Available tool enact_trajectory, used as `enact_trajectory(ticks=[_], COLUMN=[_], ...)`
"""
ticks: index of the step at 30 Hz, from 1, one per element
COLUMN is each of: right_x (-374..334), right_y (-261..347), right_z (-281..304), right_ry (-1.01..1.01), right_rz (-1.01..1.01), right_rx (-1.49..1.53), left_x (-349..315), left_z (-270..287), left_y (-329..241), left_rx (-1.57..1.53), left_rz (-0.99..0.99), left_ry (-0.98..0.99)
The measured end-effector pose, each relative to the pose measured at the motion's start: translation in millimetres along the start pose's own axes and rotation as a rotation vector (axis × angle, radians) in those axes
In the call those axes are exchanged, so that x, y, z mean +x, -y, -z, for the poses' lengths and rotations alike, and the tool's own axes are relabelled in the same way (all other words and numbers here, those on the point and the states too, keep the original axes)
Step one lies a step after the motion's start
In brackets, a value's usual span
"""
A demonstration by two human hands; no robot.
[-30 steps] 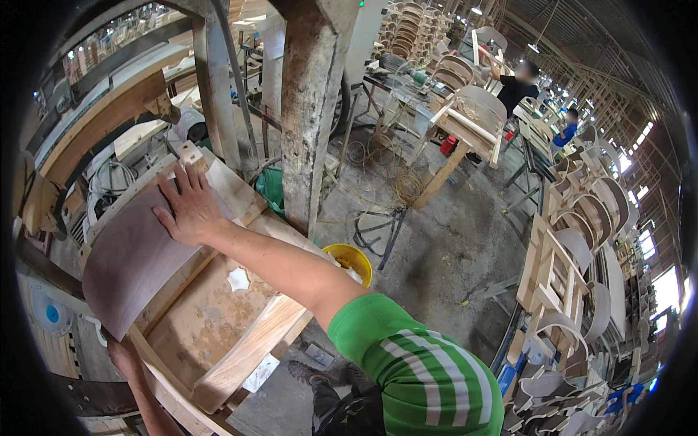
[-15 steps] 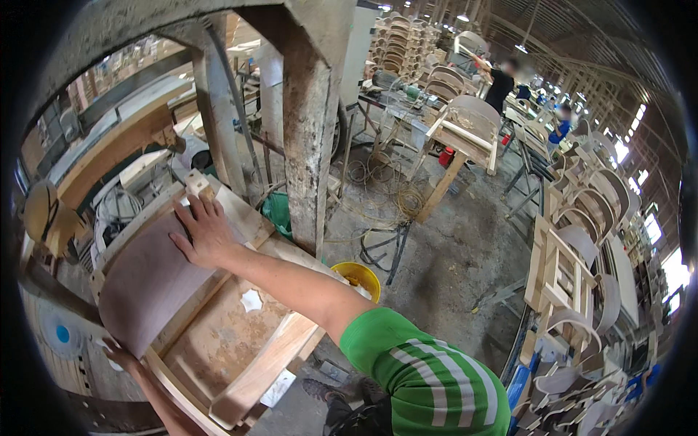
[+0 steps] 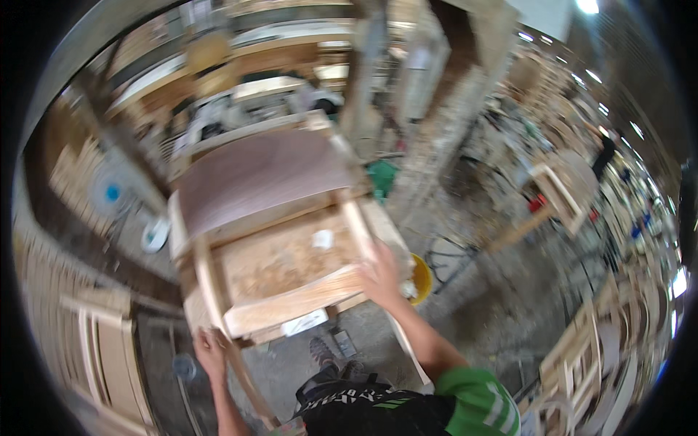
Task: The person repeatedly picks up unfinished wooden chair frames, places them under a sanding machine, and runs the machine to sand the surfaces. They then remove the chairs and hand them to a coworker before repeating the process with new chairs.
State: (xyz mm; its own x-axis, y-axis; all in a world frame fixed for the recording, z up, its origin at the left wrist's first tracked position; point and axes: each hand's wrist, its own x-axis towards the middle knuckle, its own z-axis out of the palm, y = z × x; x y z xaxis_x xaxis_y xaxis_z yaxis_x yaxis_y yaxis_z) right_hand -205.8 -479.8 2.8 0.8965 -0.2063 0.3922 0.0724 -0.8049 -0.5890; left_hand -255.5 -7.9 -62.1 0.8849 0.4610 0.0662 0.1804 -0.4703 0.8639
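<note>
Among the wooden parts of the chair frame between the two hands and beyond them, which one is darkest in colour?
The wide curved panel at the far end: it is purplish brown, while the front rail and left and right side rails are pale.

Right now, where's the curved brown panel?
Head view, left of centre: the curved brown panel is at the far end of the wooden frame, left of the green bundle.
</note>
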Motion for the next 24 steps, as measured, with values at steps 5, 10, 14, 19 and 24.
enact_trajectory(ticks=[5,10,14,19,24], right_x=[-247,-284,-248,-173,-121], right_y=[-52,-53,-57,-51,-43], right_z=[77,82,89,91,77], right_ry=[0.301,0.319,0.321,0.271,0.266], right_rz=[-0.581,-0.589,-0.508,-0.448,-0.403], right_rx=[0.156,-0.003,-0.047,-0.044,0.001], left_x=[-186,-228,-208,-170,-129], left_z=[72,69,51,26,16], left_y=[30,36,14,-16,-26], left_rx=[0.120,0.153,0.199,0.090,-0.103], left_rz=[0.470,0.660,0.515,0.454,0.322], left_ry=[0.211,0.264,0.155,0.171,0.137])
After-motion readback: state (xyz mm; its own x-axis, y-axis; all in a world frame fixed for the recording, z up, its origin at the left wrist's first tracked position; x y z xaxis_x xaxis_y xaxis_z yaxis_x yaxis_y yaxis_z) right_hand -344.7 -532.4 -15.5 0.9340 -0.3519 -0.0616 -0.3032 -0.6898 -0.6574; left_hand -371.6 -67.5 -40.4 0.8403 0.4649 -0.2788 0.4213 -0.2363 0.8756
